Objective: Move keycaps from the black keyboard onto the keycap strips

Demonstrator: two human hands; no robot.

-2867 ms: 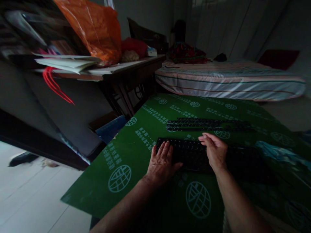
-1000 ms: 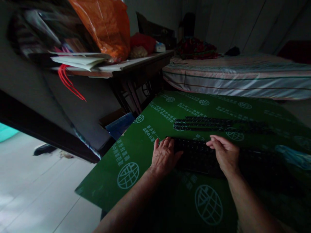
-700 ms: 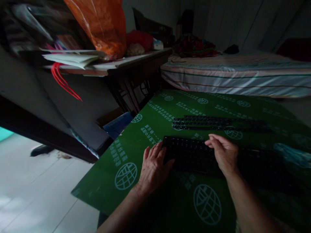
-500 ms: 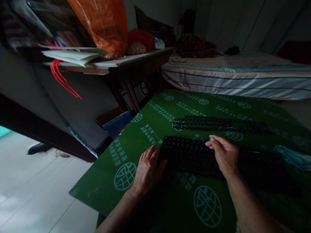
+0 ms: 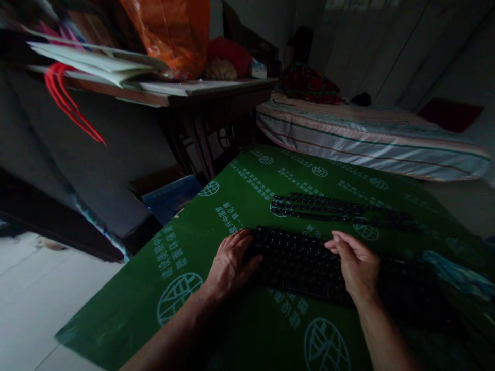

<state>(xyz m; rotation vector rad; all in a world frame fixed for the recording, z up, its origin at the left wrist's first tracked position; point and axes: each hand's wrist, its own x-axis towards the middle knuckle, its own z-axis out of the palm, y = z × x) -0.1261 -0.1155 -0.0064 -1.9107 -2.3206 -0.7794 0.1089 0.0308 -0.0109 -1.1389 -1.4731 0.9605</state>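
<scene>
A black keyboard (image 5: 297, 265) lies on the green table, its key rows dim in the low light. My left hand (image 5: 231, 263) grips its left end, the fingers at the far corner and the thumb along the side edge. Over the middle of the keyboard, my right hand (image 5: 358, 263) is closed, thumb and forefinger pinched together. Whatever sits between those fingertips is too small and dark to make out. Behind the keyboard, small black keycaps (image 5: 320, 206) are laid out in several rows.
A crumpled blue cloth (image 5: 460, 275) lies on the green table (image 5: 240, 201) at the right. To the left stands a desk (image 5: 154, 93) bearing an orange bag (image 5: 174, 36) and papers (image 5: 93, 62). A bed (image 5: 348, 129) is beyond the table.
The view has shifted and tilted, so the table and hands sit slightly differently in frame. Both hands keep nearly the same places at the keyboard.
</scene>
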